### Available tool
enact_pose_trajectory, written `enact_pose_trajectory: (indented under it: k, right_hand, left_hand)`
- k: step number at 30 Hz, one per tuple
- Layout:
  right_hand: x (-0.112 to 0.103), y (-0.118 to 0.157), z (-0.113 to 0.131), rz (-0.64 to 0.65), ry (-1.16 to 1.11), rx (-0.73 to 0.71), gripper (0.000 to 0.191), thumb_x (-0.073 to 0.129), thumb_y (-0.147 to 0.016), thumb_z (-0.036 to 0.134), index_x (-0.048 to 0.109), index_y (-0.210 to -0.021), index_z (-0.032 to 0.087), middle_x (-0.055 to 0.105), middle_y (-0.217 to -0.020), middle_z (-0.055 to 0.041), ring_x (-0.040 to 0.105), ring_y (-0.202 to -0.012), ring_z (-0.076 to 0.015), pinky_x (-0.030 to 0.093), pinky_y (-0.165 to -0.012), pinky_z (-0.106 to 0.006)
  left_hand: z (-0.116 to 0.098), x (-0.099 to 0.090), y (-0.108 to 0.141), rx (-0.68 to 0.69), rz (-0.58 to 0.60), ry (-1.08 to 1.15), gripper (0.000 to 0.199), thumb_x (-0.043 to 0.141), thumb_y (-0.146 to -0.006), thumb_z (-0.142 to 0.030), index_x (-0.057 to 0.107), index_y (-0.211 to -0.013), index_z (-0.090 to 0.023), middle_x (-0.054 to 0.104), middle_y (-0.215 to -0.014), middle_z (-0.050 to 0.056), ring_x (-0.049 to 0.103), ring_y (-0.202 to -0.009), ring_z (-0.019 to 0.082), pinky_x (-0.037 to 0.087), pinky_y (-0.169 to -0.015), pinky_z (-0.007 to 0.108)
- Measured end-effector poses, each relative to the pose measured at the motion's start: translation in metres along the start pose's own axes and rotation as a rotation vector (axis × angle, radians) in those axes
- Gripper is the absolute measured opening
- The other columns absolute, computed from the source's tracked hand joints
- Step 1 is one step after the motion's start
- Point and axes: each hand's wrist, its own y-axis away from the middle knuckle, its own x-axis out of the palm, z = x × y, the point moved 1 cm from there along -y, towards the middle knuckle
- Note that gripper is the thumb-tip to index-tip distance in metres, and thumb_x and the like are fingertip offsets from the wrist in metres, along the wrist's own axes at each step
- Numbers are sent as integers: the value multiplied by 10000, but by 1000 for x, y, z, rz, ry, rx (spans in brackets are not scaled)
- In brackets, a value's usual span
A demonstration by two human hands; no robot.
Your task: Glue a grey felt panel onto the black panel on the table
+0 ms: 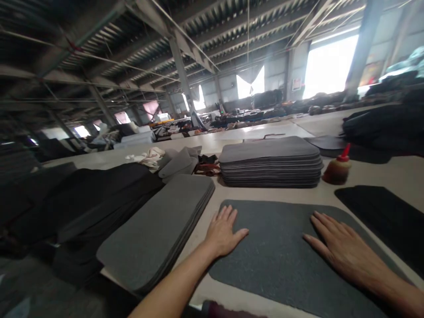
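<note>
A dark grey sheet with rounded corners (274,251) lies flat on the pale table (238,302) in front of me. My left hand (223,232) rests on its left edge, fingers spread and thumb pointing right. On the sheet's right part lies my right hand (341,243), palm down with its fingers stretched out. To the left is a low stack of similar grey sheets (162,221). Behind the flat sheet stands a taller stack of grey sheets (270,161). Neither hand grips anything.
A squeeze bottle with a red nozzle (337,170) stands right of the tall stack. Black sheets (387,216) lie at the right. Dark material (92,198) is piled at the left, with pale cloth scraps (149,157) farther back. Dark bundles (387,128) sit at the far right.
</note>
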Motion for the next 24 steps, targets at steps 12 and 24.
enact_pose_trajectory:
  k: [12,24]
  right_hand:
    - [-19,-12,8,-33,40,70,888,61,-1032,676,653,-1333,85,488,-1463,-146,498,-1306,-319,512,-994,-517]
    - [-18,-16,1,157,-151,229,992,66,-975,775,584,-1399,43,429,-1492,-195,424,-1380,-341,424,-1132,-548]
  left_hand:
    - [-28,-1,-33,144,-93,-73,645,343,-1016,-582,405,-1532,-199,332,-1645,73,213,-1556,258,181,-1294,496]
    - [30,-20,-31,-137,-110,-138,604,326,-1049,-439,436,-1460,-10,345,-1598,246,277,-1527,331,239,-1263,493]
